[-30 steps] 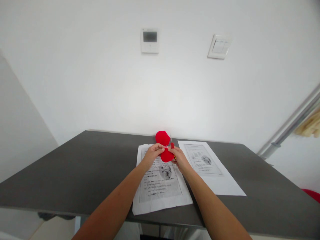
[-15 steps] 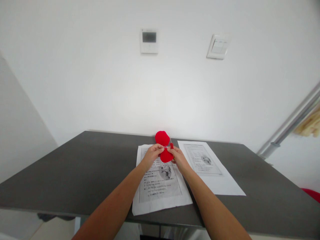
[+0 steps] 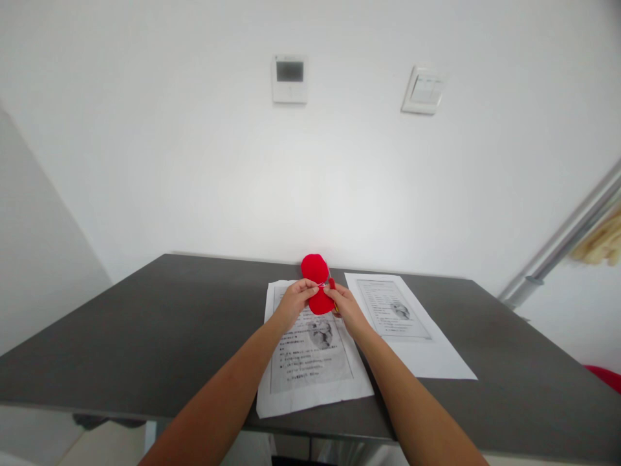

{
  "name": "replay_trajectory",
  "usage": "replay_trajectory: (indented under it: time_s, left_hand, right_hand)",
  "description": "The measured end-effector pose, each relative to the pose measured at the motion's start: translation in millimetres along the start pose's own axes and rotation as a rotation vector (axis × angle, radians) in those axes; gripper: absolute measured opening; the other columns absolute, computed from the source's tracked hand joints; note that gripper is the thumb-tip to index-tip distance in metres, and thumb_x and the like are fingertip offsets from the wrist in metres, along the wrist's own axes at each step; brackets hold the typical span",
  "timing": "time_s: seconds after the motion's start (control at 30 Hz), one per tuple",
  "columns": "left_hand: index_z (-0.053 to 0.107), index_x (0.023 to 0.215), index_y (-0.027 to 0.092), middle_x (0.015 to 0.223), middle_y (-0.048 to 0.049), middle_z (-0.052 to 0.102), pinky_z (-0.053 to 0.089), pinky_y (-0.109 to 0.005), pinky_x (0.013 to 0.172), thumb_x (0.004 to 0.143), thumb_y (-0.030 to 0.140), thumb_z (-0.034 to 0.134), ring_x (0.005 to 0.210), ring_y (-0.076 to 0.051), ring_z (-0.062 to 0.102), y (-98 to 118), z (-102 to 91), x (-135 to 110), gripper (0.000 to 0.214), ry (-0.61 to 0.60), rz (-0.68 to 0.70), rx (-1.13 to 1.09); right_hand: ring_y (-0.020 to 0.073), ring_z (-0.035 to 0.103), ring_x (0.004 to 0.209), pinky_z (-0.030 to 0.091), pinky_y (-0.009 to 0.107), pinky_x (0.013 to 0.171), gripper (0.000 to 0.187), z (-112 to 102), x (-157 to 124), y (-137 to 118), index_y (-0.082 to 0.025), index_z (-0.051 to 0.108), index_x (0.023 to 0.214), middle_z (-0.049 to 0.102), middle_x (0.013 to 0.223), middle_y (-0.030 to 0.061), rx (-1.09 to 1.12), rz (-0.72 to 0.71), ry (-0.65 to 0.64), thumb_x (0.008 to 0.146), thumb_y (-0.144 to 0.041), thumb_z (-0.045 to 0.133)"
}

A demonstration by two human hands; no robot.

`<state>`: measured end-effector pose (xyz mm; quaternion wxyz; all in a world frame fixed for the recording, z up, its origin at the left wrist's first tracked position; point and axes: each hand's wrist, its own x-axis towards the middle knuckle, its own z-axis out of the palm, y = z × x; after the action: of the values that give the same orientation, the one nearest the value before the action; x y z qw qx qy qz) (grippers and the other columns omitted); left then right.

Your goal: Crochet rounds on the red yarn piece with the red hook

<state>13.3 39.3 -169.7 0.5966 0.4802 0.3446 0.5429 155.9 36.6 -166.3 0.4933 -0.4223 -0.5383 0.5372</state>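
A bright red, soft-looking piece with two rounded lobes (image 3: 314, 266) is held up over the far end of a printed sheet (image 3: 310, 362). My left hand (image 3: 297, 298) pinches it at its narrow middle from the left. From the right, my right hand (image 3: 343, 303) grips the same middle, its thumb close to the left one. A thin whitish strand (image 3: 322, 285) shows between the fingertips, and another thin line rises by the upper lobe. Something small and yellow (image 3: 336, 308) peeks out beside the right fingers; its kind cannot be made out.
A second printed sheet (image 3: 422, 353) lies to the right on the dark grey table (image 3: 184, 336). The table's far edge meets a white wall carrying a small screen panel (image 3: 290, 79) and a switch (image 3: 425, 89). A metal rail (image 3: 557, 249) slants along the right.
Both hands stay in nearly the same place. The right fingers and the thin line by the upper lobe have shifted very slightly left.
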Motion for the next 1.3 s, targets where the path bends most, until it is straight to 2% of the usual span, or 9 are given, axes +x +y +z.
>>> replay_trajectory:
  time_s: [0.13,0.27,0.4,0.57,0.7,1.0,1.1,1.2,1.3]
  left_hand:
    - [0.062,0.079,0.015,0.073,0.0007,0.064,0.049,-0.030,0.073,0.076,0.039,0.074,0.070,-0.014,0.061,-7.0,-7.4,5.1,0.027,0.005,0.030,0.092]
    - [0.063,0.095,0.013,0.091,-0.0032,0.066,0.054,-0.035,0.075,0.090,0.033,0.062,0.080,-0.015,0.063,-14.9,-16.1,10.2,0.021,-0.009,0.048,0.245]
    - [0.062,0.109,0.014,0.107,-0.0070,0.066,0.056,-0.039,0.080,0.092,0.034,0.060,0.091,-0.019,0.065,-20.1,-21.3,13.9,0.026,-0.049,0.059,0.376]
    - [0.061,0.115,0.015,0.114,-0.0086,0.064,0.056,-0.041,0.084,0.092,0.035,0.059,0.097,-0.020,0.064,-23.5,-24.0,16.6,0.030,-0.081,0.082,0.473]
    - [0.060,0.117,0.015,0.114,-0.0087,0.064,0.056,-0.041,0.083,0.092,0.035,0.059,0.096,-0.020,0.064,-27.3,-24.9,17.6,0.031,-0.103,0.100,0.525]
    - [0.062,0.109,0.015,0.107,-0.0070,0.066,0.055,-0.040,0.082,0.092,0.035,0.059,0.092,-0.019,0.064,-33.4,-26.6,17.2,0.026,-0.091,0.187,0.627]
    - [0.063,0.108,0.014,0.105,-0.0066,0.066,0.055,-0.039,0.081,0.092,0.035,0.059,0.091,-0.018,0.064,-33.2,-26.3,16.4,0.025,-0.109,0.201,0.639]
    - [0.063,0.108,0.014,0.105,-0.0067,0.066,0.056,-0.039,0.081,0.092,0.035,0.059,0.091,-0.018,0.064,-33.3,-25.9,16.3,0.026,-0.126,0.200,0.643]
    - [0.062,0.109,0.014,0.106,-0.0069,0.066,0.056,-0.039,0.080,0.092,0.035,0.059,0.090,-0.018,0.065,-33.5,-25.3,16.4,0.027,-0.137,0.192,0.640]
  right_hand:
    - [0.0104,0.037,0.050,0.029,0.024,0.049,0.028,-3.0,5.4,5.3,-0.021,0.053,0.069,0.046,0.054,-0.0057,-0.087,-0.098,0.052,0.071,-0.048,0.060]
    - [0.0139,0.044,0.062,0.035,0.026,0.060,0.027,-11.0,11.4,9.8,-0.020,0.054,0.070,0.050,0.062,-0.0040,-0.202,-0.196,0.125,0.072,-0.046,0.063]
    - [0.0145,0.045,0.062,0.035,0.026,0.060,0.022,-12.7,13.2,14.2,-0.020,0.056,0.068,0.051,0.061,-0.0038,-0.291,-0.223,0.072,0.075,-0.041,0.058]
    - [0.0142,0.047,0.059,0.035,0.026,0.058,0.014,-9.8,13.6,21.1,-0.020,0.057,0.069,0.052,0.060,-0.0038,-0.391,-0.211,-0.016,0.077,-0.030,0.052]
    - [0.0148,0.049,0.059,0.035,0.026,0.058,0.014,-11.8,14.2,22.1,-0.020,0.058,0.071,0.054,0.060,-0.0028,-0.480,-0.198,-0.052,0.078,-0.024,0.047]
    - [0.0187,0.060,0.074,0.045,0.031,0.072,0.019,-16.8,10.2,17.4,-0.019,0.065,0.081,0.064,0.072,0.0000,-0.682,-0.172,-0.095,0.087,-0.020,0.048]
    - [0.0189,0.064,0.085,0.053,0.036,0.078,0.017,-18.2,10.7,17.5,-0.016,0.066,0.096,0.068,0.092,0.0037,-0.731,-0.137,-0.120,0.094,-0.029,0.055]
    - [0.0213,0.065,0.100,0.056,0.041,0.085,0.032,-18.5,11.2,16.6,-0.016,0.060,0.119,0.063,0.119,0.0084,-0.753,-0.099,-0.146,0.094,-0.035,0.060]
    - [0.0235,0.064,0.104,0.056,0.043,0.087,0.034,-17.5,11.0,14.8,-0.016,0.059,0.122,0.061,0.123,0.0088,-0.758,-0.059,-0.152,0.094,-0.034,0.060]
